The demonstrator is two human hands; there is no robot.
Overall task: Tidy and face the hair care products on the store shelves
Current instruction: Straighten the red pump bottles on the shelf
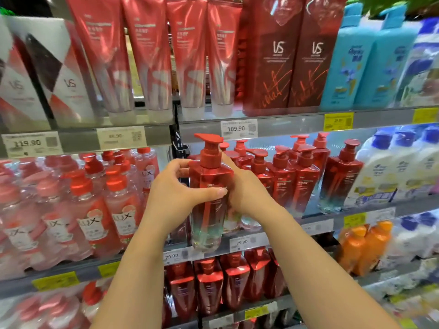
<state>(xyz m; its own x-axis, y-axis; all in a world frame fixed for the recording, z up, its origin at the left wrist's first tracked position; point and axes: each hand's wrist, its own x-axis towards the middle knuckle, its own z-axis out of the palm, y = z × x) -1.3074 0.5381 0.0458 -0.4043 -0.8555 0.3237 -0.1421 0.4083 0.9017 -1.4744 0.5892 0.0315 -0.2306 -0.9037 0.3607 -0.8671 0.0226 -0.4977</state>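
A tall red pump bottle [209, 210], clear and greenish at the bottom, is held upright in front of the middle shelf. My left hand [175, 193] grips its left side, thumb stretched across the label. My right hand [247, 191] wraps round its right side and back, fingers mostly hidden behind the bottle. More of the same red pump bottles [297, 176] stand in rows on the middle shelf just to the right, behind my right hand.
Pink Lux bottles [90, 210] fill the shelf at the left. Red tubes [152, 55] and dark red VS boxes [294, 55] stand on the upper shelf. Blue bottles [356, 60], white bottles [392, 172] and orange bottles [363, 248] are at the right. Price tags line the shelf edge [297, 124].
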